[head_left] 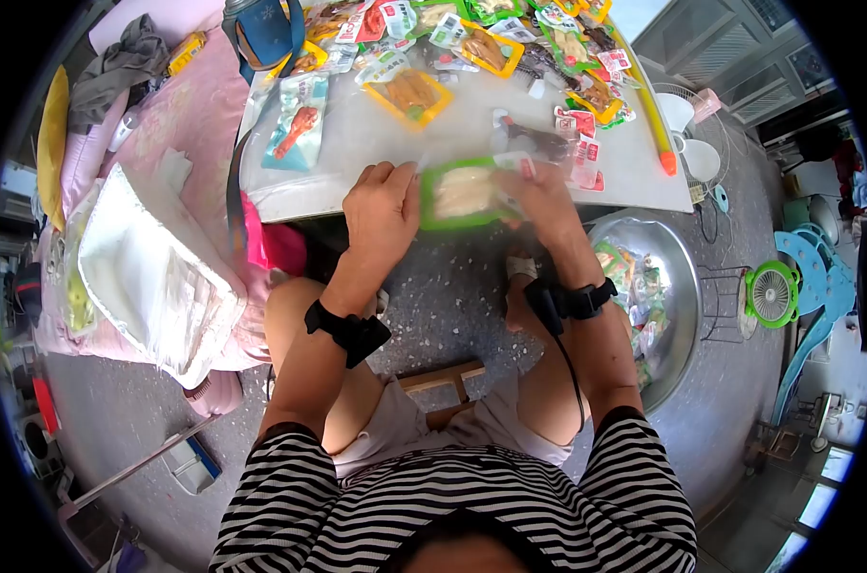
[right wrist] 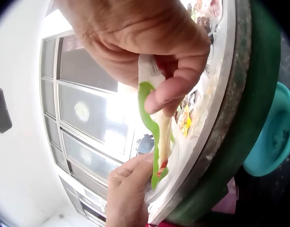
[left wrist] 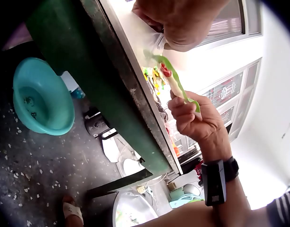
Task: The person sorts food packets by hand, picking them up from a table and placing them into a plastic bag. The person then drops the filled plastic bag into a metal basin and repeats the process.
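Between my hands is a green-bordered plastic food packet (head_left: 462,193) with pale contents, held just over the near table edge and a little blurred. My right hand (head_left: 542,196) grips its right end, thumb and fingers curled on the whitish strip (right wrist: 149,71) in the right wrist view. At the other end, my left hand (head_left: 381,208) pinches the clear edge, as its thumb and fingers (right wrist: 130,182) show there. Seen edge-on in the left wrist view, the packet (left wrist: 175,85) bends slightly. A yellow-bordered packet (head_left: 409,94) and a light-blue packet (head_left: 298,124) lie beyond on the table.
Several mixed packets cover the back of the white table (head_left: 328,186). A blue-covered flask (head_left: 258,36) stands at back left. Right of my legs sits a metal basin (head_left: 680,286) with packets; a white foam box (head_left: 156,267) is at left. Underneath is a teal basin (left wrist: 43,125).
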Tool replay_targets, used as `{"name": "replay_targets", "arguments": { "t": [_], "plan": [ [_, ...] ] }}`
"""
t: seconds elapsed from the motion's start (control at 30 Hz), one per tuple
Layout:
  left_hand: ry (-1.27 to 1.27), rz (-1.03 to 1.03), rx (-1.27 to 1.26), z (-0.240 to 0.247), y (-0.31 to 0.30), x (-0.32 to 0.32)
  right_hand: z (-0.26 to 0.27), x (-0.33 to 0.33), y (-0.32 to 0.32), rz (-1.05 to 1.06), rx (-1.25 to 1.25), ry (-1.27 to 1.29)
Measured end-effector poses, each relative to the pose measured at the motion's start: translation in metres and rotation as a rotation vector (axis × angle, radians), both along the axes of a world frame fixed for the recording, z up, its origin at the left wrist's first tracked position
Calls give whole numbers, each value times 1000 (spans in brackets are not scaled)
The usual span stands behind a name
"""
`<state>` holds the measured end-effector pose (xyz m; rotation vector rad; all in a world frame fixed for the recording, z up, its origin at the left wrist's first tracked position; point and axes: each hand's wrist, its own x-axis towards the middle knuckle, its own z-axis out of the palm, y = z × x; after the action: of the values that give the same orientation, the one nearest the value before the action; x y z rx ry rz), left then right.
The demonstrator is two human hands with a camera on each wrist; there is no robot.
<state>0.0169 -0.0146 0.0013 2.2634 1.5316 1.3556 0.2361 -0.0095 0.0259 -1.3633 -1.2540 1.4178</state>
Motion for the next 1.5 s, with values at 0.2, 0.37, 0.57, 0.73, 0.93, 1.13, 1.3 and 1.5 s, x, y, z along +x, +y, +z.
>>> {"name": "replay_targets", "arguments": {
  "t": [0.2,0.37,0.57,0.73,0.93,1.13,1.3,1.5],
  "plan": [
    [23,-48,60,7,-6,6,-18,-34,3,-113,-22,369],
    [5,-32,2,6,-3,0,-9,-49,-6,147,-63,143],
    [-8,-87,2,5,-4,1,-4,-45,3,220,61,-181],
    [-79,-150,53,13,-7,-1,-17,-61,12,19,-29,203],
    [-2,149,85,17,2,-16,-21,-46,12,21,-127,486],
    [-115,-78,77,13,1,-16,-22,-48,12,76,-129,443],
    [-195,-228,45,14,-10,1,-25,-68,5,114,-7,171],
    [-64,32,11,11,-4,-11,-13,-73,7,-8,-10,178]
  ]
}}
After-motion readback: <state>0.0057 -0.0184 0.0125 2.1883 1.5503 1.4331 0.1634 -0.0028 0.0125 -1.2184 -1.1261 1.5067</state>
